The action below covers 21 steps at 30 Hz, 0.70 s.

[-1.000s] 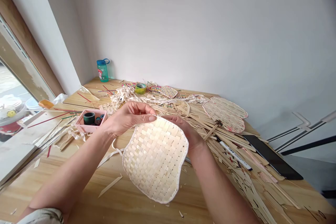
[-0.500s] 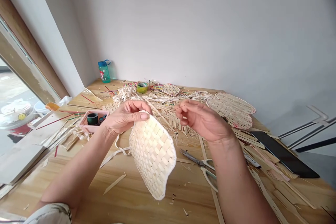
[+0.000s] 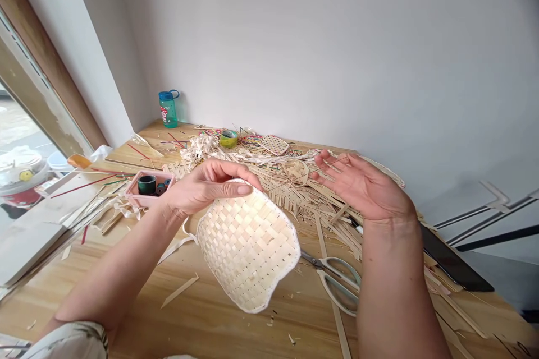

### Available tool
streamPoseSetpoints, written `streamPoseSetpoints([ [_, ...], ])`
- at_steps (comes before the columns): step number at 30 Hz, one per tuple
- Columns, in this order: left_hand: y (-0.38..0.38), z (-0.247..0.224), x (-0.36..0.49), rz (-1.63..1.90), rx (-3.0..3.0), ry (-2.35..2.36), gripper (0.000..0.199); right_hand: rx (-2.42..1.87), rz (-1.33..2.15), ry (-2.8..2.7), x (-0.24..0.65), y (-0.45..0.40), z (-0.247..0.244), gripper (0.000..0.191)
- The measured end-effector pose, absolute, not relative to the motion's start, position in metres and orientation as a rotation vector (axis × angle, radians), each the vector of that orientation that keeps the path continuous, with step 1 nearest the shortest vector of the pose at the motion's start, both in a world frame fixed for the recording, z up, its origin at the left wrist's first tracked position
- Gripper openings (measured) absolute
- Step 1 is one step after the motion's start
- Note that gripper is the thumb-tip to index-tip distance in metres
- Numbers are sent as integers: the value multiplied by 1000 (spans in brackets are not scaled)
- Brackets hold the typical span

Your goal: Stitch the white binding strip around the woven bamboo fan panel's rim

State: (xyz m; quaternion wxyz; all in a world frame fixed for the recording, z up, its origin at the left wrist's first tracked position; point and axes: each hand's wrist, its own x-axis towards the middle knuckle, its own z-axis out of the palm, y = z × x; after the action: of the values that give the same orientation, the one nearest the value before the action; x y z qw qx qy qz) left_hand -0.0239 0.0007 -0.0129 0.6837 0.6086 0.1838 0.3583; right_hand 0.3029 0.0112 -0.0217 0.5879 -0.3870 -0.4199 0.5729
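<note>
My left hand (image 3: 210, 185) pinches the top edge of a pale woven piece (image 3: 248, 247) with a white stitched rim, thumb on the near face. The piece hangs tilted over the wooden table (image 3: 181, 325). To the right, my right hand (image 3: 357, 182) is raised, palm partly showing, its fingers closed lightly on a thin thread (image 3: 322, 167). That thread stretches toward the top edge of the piece; whether a needle is on it I cannot tell. Below my right hand lie scissors (image 3: 332, 272) with white handles. A white ribbon (image 3: 179, 244) trails left of the piece.
A pink box (image 3: 145, 199) with dark spools sits left. Behind are a blue-green bottle (image 3: 168, 111), yellow-green tape (image 3: 228, 139), a small woven mat (image 3: 273, 145) and heaped strips (image 3: 290, 190). A black flat object (image 3: 457, 263) lies right, near metal bars (image 3: 492, 216).
My right hand has moved right, away from the woven piece, drawing the thread out longer, and its fingers have spread somewhat. The woven piece has turned to face the camera more.
</note>
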Motion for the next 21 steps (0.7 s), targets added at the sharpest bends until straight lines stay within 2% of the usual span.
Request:
streamPoseSetpoints([
  [2,1,-13,-23,800,1361,418,13,-867,1280,-936,309,15,-27,13],
  [5,0,-14,-21,779,1327,424,13,-776,1235,-848,318,23,-35,18],
  [11,-8,-12,-15,703,1270,472,13,-474,1378,-690,327,33,-33,17],
  [16,-12,-9,-12,670,1328,476,16,-272,1438,-610,320,27,-21,24],
  [21,-7,-10,-13,753,1376,476,21,-478,1094,-990,268,1,-6,22],
])
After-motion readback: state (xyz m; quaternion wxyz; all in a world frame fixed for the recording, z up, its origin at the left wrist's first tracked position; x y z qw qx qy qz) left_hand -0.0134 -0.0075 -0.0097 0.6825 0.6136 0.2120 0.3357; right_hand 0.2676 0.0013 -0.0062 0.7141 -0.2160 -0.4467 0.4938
